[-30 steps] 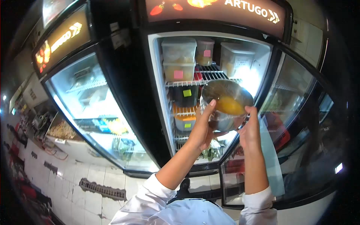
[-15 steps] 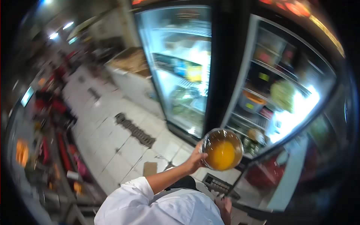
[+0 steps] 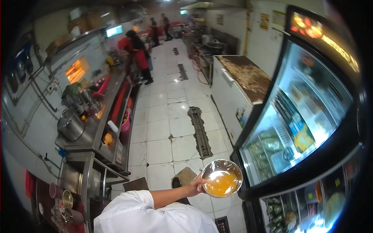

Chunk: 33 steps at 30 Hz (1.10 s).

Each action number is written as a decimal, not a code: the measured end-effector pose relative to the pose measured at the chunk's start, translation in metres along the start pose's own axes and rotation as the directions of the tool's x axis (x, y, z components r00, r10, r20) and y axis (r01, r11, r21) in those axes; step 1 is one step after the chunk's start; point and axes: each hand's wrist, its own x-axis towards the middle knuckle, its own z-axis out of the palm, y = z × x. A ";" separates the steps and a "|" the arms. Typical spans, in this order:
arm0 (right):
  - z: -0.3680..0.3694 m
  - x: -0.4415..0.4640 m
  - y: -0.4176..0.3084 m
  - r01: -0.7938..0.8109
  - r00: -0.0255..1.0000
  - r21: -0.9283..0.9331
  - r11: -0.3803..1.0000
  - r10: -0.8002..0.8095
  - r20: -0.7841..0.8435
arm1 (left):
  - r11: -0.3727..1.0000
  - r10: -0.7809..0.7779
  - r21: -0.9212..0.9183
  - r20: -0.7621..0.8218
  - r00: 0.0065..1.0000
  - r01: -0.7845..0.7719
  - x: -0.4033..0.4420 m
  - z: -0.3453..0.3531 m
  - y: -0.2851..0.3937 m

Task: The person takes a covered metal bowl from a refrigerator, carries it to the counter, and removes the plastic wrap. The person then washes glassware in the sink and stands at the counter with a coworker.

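My left hand (image 3: 196, 185), at the end of a white sleeve, is closed on the near rim of a round metal bowl (image 3: 206, 185). Clear plastic film seems to stretch over the bowl, as its top shines and wrinkles. Inside lies a bright yellow-orange food (image 3: 223, 184), possibly beaten egg or a sauce. The bowl is held out in front of me over the tiled floor, beside the lower corner of a glass-door fridge (image 3: 248, 155). My right hand is outside the picture.
A white chest freezer (image 3: 229, 87) stands beyond the fridge. Along the left wall runs a steel counter (image 3: 87, 141) with a large pot (image 3: 71, 124). A person in a red apron (image 3: 140, 58) works there; others stand farther back. Dark drain grates (image 3: 200, 132) break the white floor.
My view has swung from the fridges toward the long aisle, so the fridges now sit at the right. The bowl stays in my left hand. My right hand has left the view.
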 end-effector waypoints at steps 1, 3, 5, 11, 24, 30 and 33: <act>0.027 0.012 -0.020 0.016 0.999 -0.043 0.999 -0.014 0.049 | 1.000 0.029 -0.002 -0.077 0.997 -0.029 0.000 -0.014 0.014; 0.083 0.030 -0.055 0.040 0.991 -0.117 0.992 -0.025 0.129 | 0.996 0.065 -0.044 -0.159 0.985 -0.072 -0.002 -0.046 0.044; 0.143 0.042 -0.084 0.052 0.981 -0.192 0.980 -0.014 0.192 | 0.991 0.111 -0.054 -0.174 0.978 -0.122 -0.004 -0.086 0.075; 0.298 0.061 -0.147 0.046 0.957 -0.424 0.904 0.082 0.279 | 0.954 0.277 -0.038 -0.270 0.922 -0.297 -0.011 -0.186 0.193; 0.512 0.152 -0.241 -0.043 0.959 -0.658 0.752 0.217 0.185 | 0.785 0.468 -0.039 -0.617 0.632 -0.619 0.009 -0.367 0.373; 0.681 0.264 -0.335 -0.014 0.960 -0.691 0.722 0.202 0.192 | 0.544 0.608 -0.040 -0.670 0.427 -0.838 0.060 -0.447 0.503; 0.835 0.316 -0.398 0.203 0.924 -0.631 0.749 0.066 0.376 | 0.513 0.493 -0.021 -0.811 0.315 -0.858 0.083 -0.467 0.558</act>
